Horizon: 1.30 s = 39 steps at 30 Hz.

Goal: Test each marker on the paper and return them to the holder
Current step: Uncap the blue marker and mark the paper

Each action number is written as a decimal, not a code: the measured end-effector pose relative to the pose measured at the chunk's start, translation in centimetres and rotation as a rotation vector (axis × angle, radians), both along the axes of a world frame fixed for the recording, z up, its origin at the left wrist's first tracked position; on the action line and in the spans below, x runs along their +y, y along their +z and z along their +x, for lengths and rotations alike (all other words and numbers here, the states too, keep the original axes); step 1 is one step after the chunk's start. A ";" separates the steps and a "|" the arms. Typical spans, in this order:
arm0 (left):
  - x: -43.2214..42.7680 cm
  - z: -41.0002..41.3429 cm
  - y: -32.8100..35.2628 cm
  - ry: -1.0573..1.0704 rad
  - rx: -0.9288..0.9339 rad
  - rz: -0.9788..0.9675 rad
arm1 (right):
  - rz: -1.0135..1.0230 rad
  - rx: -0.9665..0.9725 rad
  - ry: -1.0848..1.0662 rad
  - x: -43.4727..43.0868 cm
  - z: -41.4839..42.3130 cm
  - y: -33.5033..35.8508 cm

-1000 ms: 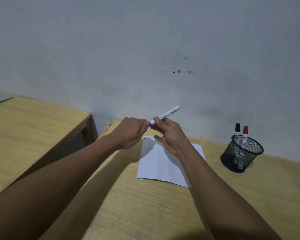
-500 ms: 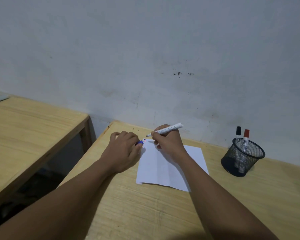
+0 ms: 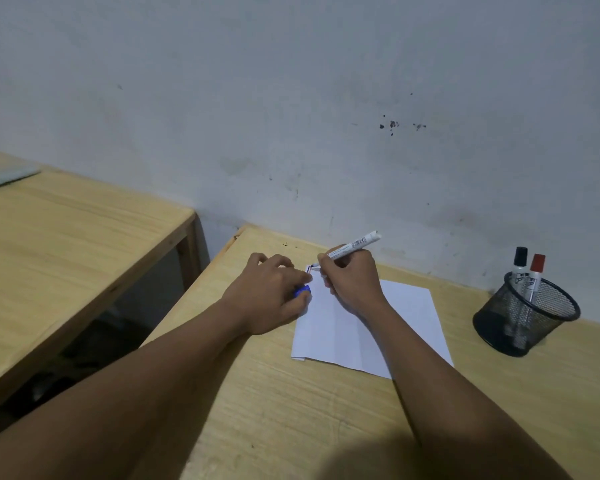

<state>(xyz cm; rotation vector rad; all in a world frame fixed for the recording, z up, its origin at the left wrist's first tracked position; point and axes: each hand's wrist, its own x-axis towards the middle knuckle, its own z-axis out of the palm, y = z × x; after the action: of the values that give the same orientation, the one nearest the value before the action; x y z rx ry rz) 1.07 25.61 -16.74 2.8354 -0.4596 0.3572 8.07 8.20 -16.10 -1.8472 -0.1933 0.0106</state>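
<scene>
A white sheet of paper [image 3: 406, 320] lies on the wooden table [image 3: 291, 410]. My right hand [image 3: 352, 282] grips a white marker [image 3: 355, 244], uncapped, with its tip down at the paper's far left corner, beside short red and dark strokes. My left hand [image 3: 271, 296] rests on the paper's left edge and pinches the blue cap [image 3: 302, 291] between its fingers. At the right stands a black mesh holder [image 3: 523, 317] with a black-capped marker [image 3: 519, 268] and a red-capped marker [image 3: 536, 271] upright in it.
A grey wall [image 3: 326, 98] runs right behind the table. A second wooden table [image 3: 66, 244] stands to the left across a dark gap, with a pale flat object [image 3: 4, 174] at its far end.
The cap came off the marker into my left hand. Both hands went down to the paper, and the marker tip now meets the sheet's far left corner.
</scene>
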 end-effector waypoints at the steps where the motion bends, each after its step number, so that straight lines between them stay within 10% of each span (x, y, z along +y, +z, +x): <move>1: 0.0 0.0 0.0 0.010 0.007 -0.007 | 0.004 -0.003 -0.015 -0.1 0.0 -0.1; 39: -0.1 -0.1 0.2 0.041 0.020 -0.099 | -0.100 0.005 0.020 -0.5 1.3 -1.1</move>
<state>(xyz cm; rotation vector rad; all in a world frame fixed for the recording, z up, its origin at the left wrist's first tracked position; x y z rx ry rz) 0.94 25.48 -16.54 2.7533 -0.3695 0.3490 9.39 7.71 -17.17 -1.9442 -0.2114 0.0391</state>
